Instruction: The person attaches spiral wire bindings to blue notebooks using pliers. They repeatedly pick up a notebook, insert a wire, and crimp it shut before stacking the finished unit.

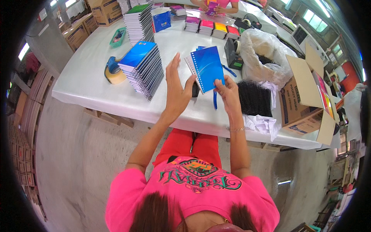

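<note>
My right hand point(228, 92) pinches the lower right corner of a blue-covered notebook point(208, 67). It has a row of punched holes down its left edge, with no coil visible in them. White punched pages fan out behind the cover. My left hand point(177, 87) is open beside that edge, fingers raised and thumb close to the pages; contact is unclear. A blue pen point(215, 100) lies just below the notebook, next to my right hand. Left of my left hand stands a stack of blue spiral notebooks point(143, 67). Black spiral coils point(255, 98) lie in a pile to the right.
A tape dispenser point(113, 71) sits by the blue stack, with a green basket point(118, 37) beyond. Taller notebook stacks point(138, 25) and colourful stacks point(212, 28) stand farther back. An open carton point(299, 102) and plastic bag point(266, 58) occupy the right. A co-worker point(214, 7) handles a purple notebook opposite.
</note>
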{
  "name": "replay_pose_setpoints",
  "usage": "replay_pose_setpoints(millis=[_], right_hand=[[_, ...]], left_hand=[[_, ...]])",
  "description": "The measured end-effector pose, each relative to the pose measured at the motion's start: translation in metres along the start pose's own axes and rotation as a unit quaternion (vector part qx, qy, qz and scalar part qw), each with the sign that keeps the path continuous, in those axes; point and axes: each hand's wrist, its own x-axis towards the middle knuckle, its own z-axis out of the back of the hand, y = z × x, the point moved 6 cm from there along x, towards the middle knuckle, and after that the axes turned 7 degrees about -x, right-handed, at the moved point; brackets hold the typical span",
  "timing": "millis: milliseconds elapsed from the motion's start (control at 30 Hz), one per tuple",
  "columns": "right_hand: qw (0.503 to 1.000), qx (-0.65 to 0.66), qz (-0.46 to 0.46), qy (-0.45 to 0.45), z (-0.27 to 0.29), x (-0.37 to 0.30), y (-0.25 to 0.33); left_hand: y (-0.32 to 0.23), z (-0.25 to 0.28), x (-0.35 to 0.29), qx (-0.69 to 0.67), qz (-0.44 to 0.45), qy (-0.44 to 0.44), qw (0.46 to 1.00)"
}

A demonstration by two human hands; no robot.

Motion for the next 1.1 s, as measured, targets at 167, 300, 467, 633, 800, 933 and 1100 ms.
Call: replay_pose_setpoints(millis=[167,300,467,633,800,933,1100], right_hand=[[0.999,0.017,-0.02,0.037,-0.019,-0.046,-0.024],[0.983,-0.139,0.05,-0.105,0.056,-0.054,-0.016],[0.719,-0.59,0.086,-0.358,0.23,-0.083,0.006],[0.666,-0.654,-0.079,-0.35,0.285,-0.098,-0.026],[0.686,-0.642,-0.13,-0.318,0.289,-0.095,-0.032],[0.65,-0.67,-0.142,-0.329,0.285,-0.091,-0.028],[0.646,-0.667,-0.126,-0.349,0.284,-0.09,-0.029]], left_hand=[[0.037,-0.018,-0.033,-0.285,0.195,0.046,0.937],[0.028,-0.003,-0.039,-0.114,0.162,0.13,0.972],[0.025,0.008,-0.052,0.248,-0.008,0.272,0.93],[0.048,0.005,-0.082,0.331,-0.032,0.266,0.905],[0.046,0.006,-0.091,0.308,0.0,0.239,0.921],[0.048,0.001,-0.093,0.298,0.004,0.224,0.928],[0.058,-0.005,-0.087,0.295,-0.014,0.197,0.935]])
